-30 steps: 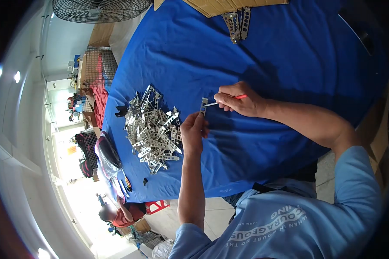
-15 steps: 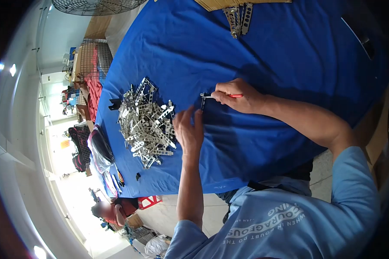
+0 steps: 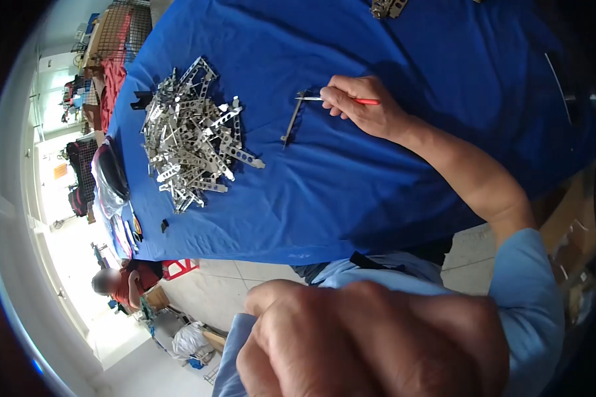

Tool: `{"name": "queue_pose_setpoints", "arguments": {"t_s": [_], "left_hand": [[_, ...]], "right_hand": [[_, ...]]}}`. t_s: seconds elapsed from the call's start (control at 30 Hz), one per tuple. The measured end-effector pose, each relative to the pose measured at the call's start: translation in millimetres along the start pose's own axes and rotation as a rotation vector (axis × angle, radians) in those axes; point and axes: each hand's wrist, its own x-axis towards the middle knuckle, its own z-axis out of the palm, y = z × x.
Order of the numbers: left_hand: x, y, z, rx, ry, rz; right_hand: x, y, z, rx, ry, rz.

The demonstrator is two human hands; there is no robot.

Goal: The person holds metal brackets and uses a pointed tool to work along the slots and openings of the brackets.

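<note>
My right hand [image 3: 363, 104] is closed around a slim red-handled tool [image 3: 367, 101] with a thin metal shaft. The shaft's tip is at the upper end of a narrow metal strip [image 3: 291, 124] lying on the blue cloth; whether they touch I cannot tell. Very large and close to the camera, my left hand [image 3: 371, 337] has its fingers curled, knuckles toward me. Its palm side is hidden, so anything in it cannot be seen. Left of the strip lies a heap of perforated metal brackets [image 3: 189, 142].
A blue cloth [image 3: 324, 198] covers the table. A small black piece [image 3: 165, 225] and a dark bracket [image 3: 140, 100] lie beside the heap. More metal parts [image 3: 387, 8] sit at the far edge. A person in red [image 3: 129, 284] is at the lower left, past the table.
My left hand has left the table beside the strip and risen close to the camera. The view has shifted, moving table items up and left. My right hand still holds the red-handled tool.
</note>
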Motion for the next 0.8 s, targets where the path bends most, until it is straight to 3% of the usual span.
{"name": "queue_pose_setpoints", "arguments": {"t_s": [0.8], "left_hand": [[-17, 6, 6, 0.025, 0.043, 0.029]], "right_hand": [[0, -3, 1, -0.005, -0.013, 0.007]]}}
